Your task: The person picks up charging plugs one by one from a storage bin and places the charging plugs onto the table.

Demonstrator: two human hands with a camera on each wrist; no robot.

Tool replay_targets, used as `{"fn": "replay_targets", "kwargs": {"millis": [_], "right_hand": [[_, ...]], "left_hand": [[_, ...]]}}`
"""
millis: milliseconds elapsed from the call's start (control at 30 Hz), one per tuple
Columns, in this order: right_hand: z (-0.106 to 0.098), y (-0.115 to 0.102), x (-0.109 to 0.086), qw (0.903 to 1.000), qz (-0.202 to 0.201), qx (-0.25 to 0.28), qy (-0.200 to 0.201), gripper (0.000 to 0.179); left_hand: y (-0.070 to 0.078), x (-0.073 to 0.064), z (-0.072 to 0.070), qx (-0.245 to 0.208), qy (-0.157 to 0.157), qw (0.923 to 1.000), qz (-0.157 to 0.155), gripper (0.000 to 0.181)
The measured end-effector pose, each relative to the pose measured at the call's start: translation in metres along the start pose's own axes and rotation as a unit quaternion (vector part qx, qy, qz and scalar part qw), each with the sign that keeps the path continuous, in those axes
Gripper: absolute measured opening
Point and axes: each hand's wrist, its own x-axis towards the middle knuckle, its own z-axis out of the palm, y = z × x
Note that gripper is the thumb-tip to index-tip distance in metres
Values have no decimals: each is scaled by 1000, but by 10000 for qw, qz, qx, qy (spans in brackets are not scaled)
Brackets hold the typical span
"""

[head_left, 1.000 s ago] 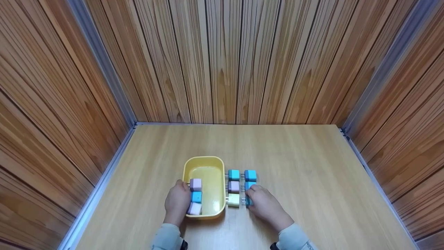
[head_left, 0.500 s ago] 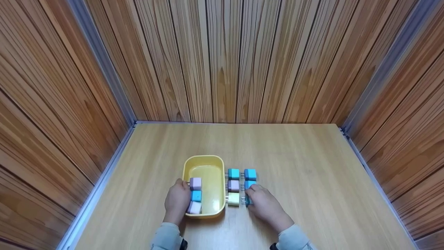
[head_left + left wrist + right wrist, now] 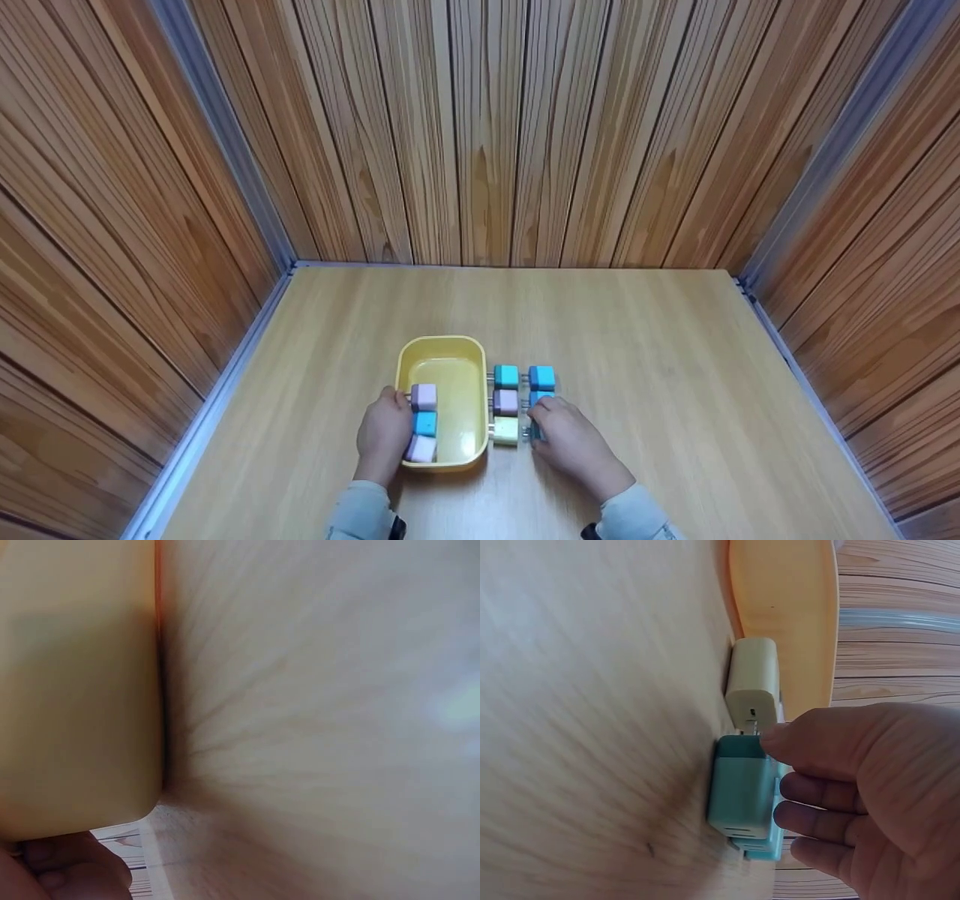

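Observation:
My left hand [image 3: 385, 431] grips the left side of a yellow plastic tray [image 3: 442, 356], with fingers [image 3: 79, 866] showing by its rim in the left wrist view. Inside the tray lie a pink charger plug [image 3: 424, 397], a blue charger plug [image 3: 425, 424] and a pale lilac charger plug [image 3: 422, 449]. To its right, my right hand [image 3: 574, 442] holds a teal charger plug [image 3: 742, 787] between thumb and fingers, the plug standing on the table. The hand partly covers it and a blue charger plug [image 3: 540, 397] behind it.
Beside the tray stand a turquoise charger plug [image 3: 506, 376], a pink charger plug [image 3: 505, 403] and a pale yellow charger plug [image 3: 505, 430], prongs pointing left. Another blue charger plug [image 3: 541, 378] heads the right column. Wood-patterned walls [image 3: 480, 150] enclose the table [image 3: 637, 330].
The right hand's fingers have shifted very slightly at the teal charger plug, covering more of it. The left hand and the tray stay in place.

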Motion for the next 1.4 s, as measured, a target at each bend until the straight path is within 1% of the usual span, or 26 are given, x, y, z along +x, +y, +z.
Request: {"fn": "replay_targets", "kwargs": {"millis": [100,200,367,433,567,667,767,867,900,967,1067,1200,1267,1400], "right_hand": [[-3,-2,2,10000,-13,-20,43,42],[-7,-4,4,10000,54,-7,40,44],[-13,-12,7,9998,160,140,0,46],[-14,-15,8,9997,133,197,42,45],[-14,-19,10,9993,-97,155,314,42],[-13,-21,12,9987,-187,110,452,40],[-13,-26,15,9987,-220,99,456,40],[-14,-34,18,9985,-282,114,456,40],[-14,-37,19,9983,-314,145,466,39],[-13,-42,21,9981,-332,223,474,39],[-11,-48,23,9977,-351,353,450,39],[-7,-54,26,9979,-411,339,370,39],[-5,-57,27,9983,-367,352,279,41],[-3,-65,30,9987,-188,477,45,45]], "left_hand": [[1,0,0,-21,-15,10000,11,33],[1,0,-1,-103,-49,9999,-14,33],[2,0,-1,-188,-144,9996,-160,37],[2,-1,-1,-208,-193,9993,-224,39],[2,-1,-1,-287,-244,9989,-283,40],[3,-2,-1,-294,-216,9989,-279,39],[2,-2,-1,-196,-54,9997,-120,36],[3,-2,-2,-138,56,9999,-44,34],[3,-2,-2,-136,66,9999,-20,34],[3,-2,-2,-201,-21,9997,-117,34],[4,-2,-1,-281,-144,9992,-237,35],[2,-3,0,-314,-193,9991,-213,35],[1,-3,0,-269,-156,9994,-160,36],[2,-3,0,-213,-137,9995,-186,36]]}}
